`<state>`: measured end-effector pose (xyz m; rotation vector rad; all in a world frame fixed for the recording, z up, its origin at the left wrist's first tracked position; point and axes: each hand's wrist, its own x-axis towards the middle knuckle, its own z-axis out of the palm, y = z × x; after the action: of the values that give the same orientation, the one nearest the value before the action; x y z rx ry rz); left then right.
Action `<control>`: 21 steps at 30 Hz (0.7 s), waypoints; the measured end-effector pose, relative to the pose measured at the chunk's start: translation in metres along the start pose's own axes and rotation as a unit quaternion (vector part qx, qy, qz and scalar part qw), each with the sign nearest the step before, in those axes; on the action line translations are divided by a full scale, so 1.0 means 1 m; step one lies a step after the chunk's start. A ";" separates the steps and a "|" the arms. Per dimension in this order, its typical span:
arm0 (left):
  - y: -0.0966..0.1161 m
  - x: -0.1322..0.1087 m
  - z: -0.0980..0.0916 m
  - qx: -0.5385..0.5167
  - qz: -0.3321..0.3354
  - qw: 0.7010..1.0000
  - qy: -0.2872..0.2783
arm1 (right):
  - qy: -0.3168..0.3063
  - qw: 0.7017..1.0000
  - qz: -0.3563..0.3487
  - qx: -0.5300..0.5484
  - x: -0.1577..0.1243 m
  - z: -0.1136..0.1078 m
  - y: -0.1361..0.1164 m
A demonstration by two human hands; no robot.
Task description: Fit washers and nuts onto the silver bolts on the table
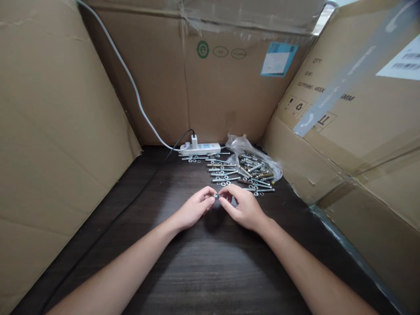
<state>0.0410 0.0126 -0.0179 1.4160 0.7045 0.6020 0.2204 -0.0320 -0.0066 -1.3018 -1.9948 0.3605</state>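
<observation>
A small silver metal nut [216,196] sits between my fingertips, above the dark table; its fine detail is too small to make out. My left hand [196,207] pinches it from the left with thumb and forefinger. From the right, thumb and forefinger of my right hand [243,206] close on the same piece. Just beyond my hands lie several long metal bolts [226,179] in rows, with loose washers [223,184] and nuts among them. A pile of more bolts [254,166] lies to the right, partly in a clear plastic bag [243,143].
A white power strip [213,148] with a plugged-in adapter [194,141] lies at the back. Its white cable [131,78] climbs the left side, and a black cord [131,202] crosses the table [210,280]. Cardboard walls [216,96] enclose the back and both sides.
</observation>
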 end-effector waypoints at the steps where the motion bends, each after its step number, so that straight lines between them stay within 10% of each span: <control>1: 0.000 0.000 0.000 0.006 0.001 1.000 -0.002 | 0.000 1.000 -0.005 0.002 0.000 0.000 0.000; 21: -0.001 0.000 0.003 0.078 0.039 0.996 0.003 | -0.033 0.999 -0.029 -0.023 0.001 -0.003 -0.003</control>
<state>0.0429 0.0105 -0.0189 1.5931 0.7158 0.6238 0.2201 -0.0325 -0.0023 -1.2716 -2.1042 0.3350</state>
